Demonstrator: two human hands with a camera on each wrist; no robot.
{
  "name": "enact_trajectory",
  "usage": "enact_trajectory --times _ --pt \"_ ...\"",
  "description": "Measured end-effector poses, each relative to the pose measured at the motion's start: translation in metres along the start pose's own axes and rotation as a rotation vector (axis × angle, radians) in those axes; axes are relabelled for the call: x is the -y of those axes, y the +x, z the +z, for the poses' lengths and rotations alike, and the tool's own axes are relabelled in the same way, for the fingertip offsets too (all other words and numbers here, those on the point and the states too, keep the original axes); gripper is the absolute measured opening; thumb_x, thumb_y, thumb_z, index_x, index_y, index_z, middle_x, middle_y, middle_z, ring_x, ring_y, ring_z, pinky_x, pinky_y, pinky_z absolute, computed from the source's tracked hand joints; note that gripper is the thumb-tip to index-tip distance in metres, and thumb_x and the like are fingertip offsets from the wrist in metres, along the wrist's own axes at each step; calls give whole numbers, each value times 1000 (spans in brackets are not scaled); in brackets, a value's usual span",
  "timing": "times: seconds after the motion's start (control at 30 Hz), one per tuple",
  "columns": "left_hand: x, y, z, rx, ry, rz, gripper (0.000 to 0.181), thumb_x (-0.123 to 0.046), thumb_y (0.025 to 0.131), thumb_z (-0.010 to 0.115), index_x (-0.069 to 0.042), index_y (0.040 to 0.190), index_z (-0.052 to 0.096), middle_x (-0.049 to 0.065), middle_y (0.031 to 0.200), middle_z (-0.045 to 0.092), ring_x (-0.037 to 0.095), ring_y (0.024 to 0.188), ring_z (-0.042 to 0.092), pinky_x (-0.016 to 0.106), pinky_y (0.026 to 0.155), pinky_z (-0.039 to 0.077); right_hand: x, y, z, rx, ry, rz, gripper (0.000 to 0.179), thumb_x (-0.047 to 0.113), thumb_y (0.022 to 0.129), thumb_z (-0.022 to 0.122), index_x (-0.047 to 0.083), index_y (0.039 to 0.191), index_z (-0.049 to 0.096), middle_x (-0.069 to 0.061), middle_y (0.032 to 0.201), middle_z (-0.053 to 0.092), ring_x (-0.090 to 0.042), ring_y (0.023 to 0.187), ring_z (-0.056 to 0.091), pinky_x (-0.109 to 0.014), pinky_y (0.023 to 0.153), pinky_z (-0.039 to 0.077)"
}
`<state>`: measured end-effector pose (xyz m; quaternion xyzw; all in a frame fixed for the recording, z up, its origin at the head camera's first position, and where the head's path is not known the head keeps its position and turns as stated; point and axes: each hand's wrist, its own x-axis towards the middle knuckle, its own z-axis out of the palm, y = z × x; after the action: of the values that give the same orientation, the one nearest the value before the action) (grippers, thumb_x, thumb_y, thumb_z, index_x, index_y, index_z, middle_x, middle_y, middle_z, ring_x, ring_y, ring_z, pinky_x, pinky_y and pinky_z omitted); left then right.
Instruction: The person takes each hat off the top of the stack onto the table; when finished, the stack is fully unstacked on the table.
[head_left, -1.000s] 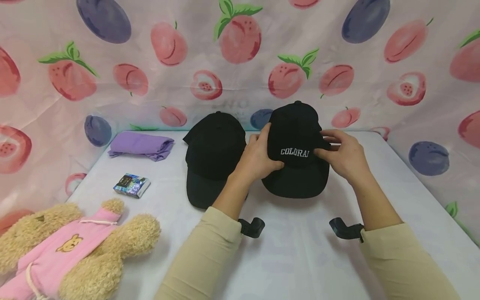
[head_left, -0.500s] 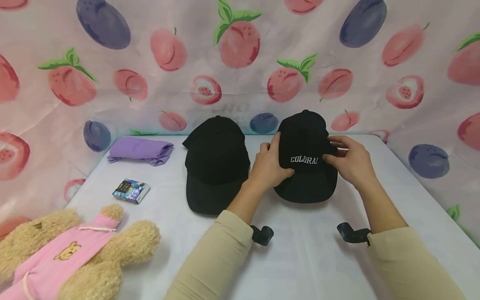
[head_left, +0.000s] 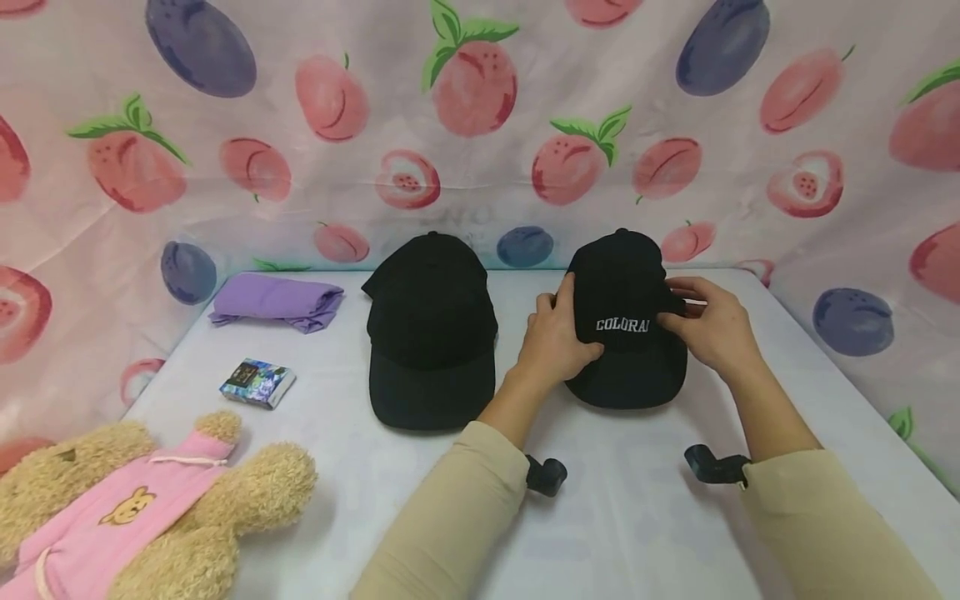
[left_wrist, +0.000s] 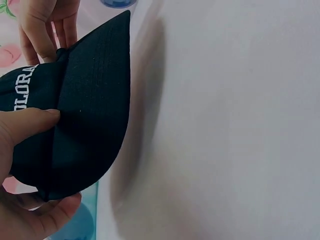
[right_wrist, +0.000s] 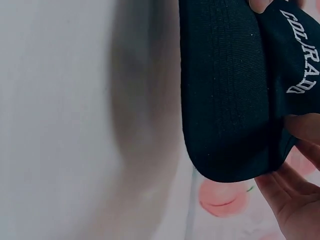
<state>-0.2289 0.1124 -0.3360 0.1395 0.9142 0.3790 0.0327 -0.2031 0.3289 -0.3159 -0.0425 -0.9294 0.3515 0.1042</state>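
Note:
Both hands hold a black baseball cap [head_left: 622, 283] with white lettering across its front, at the back right of the table in the head view. My left hand [head_left: 555, 337] grips its left side, thumb on the front where crown meets brim. On the other side my right hand [head_left: 712, 325] pinches the cap's edge between thumb and fingers. The brim [left_wrist: 95, 110] points toward me, and a shadow falls on the white cloth beneath it. To the left, a plain black cap [head_left: 431, 317] rests on the table, its brim also facing me.
A folded purple cloth [head_left: 277, 302] lies at the back left, with a small blue patterned box [head_left: 257, 383] in front of it. A teddy bear in pink clothes [head_left: 150, 508] lies at the front left. Behind the table [head_left: 622, 525] hangs a fruit-print curtain [head_left: 480, 167].
Both hands have moved the lettered cap to the right and lower in the head view, widening the gap from the plain cap. Its brim still faces me.

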Motion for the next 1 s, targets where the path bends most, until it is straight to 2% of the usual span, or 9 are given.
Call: enact_trajectory --times 0.43,0.67,1.0 --pt "-5 8 20 -6 -14 -36 109 -34 85 85 -25 167 15 16 153 41 35 129 55 41 107 50 -17 4 -3 7 22 -6 57 11 97 67 3 151 49 -34 149 49 -56 131 53 -65 106 45" --pt "-6 13 29 0 15 -65 108 -36 84 86 -26 166 16 15 151 43 34 126 57 39 105 51 -22 6 -1 78 54 -50 64 4 95 67 0 154 42 -36 151 44 -59 133 49 -68 107 42" --pt "-6 17 34 27 32 -84 107 -37 86 84 -25 167 14 16 151 43 34 126 58 39 104 52 -29 7 -2 196 1 -79 80 8 92 71 1 160 29 -36 158 34 -64 142 30 -75 113 27"
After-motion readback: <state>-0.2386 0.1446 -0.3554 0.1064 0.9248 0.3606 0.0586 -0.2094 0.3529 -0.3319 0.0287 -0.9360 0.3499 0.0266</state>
